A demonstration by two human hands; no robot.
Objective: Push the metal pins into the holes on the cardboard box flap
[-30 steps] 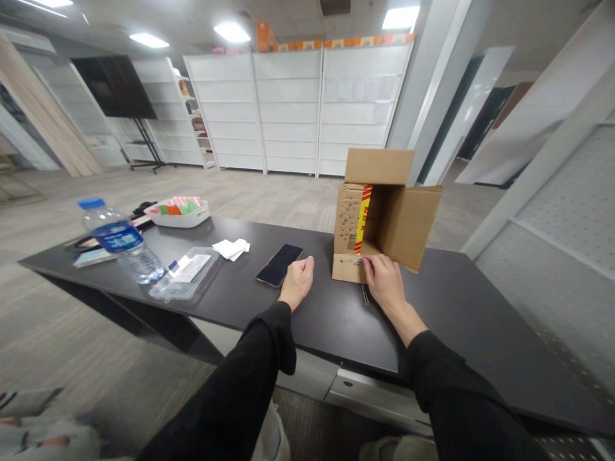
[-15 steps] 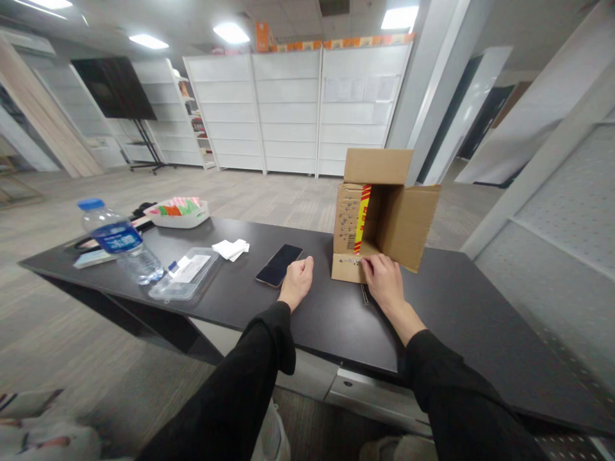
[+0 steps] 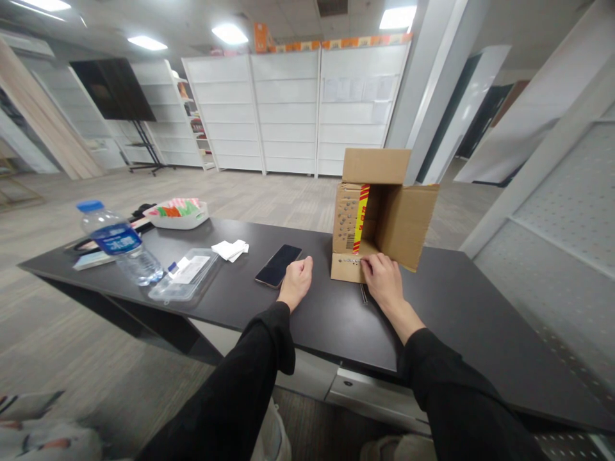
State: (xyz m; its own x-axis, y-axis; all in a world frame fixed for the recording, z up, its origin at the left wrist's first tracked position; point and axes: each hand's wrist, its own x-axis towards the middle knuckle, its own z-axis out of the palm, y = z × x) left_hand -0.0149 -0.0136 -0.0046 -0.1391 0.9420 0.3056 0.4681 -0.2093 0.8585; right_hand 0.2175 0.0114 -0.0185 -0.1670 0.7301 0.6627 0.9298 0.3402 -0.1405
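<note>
An open cardboard box (image 3: 408, 224) lies on its side on the dark table (image 3: 331, 314), its flaps spread and its opening facing me. Small dark and silvery dots cover its left flap, and a row of small silvery pieces (image 3: 352, 260) lies on the lower flap. At that row's right end my right hand (image 3: 383, 278) is closed, fingertips pinched at the flap; what they hold is too small to name. My left hand (image 3: 296, 279) is curled closed beside a black phone (image 3: 279, 265); its fingers hide anything inside. Thin dark rods (image 3: 364, 294) lie by my right hand.
Left on the table are a water bottle (image 3: 120, 242), a clear plastic case (image 3: 185, 275), white paper pieces (image 3: 231, 250) and a white tray (image 3: 180, 219) with colourful packets. A grey partition (image 3: 567, 237) stands at the right.
</note>
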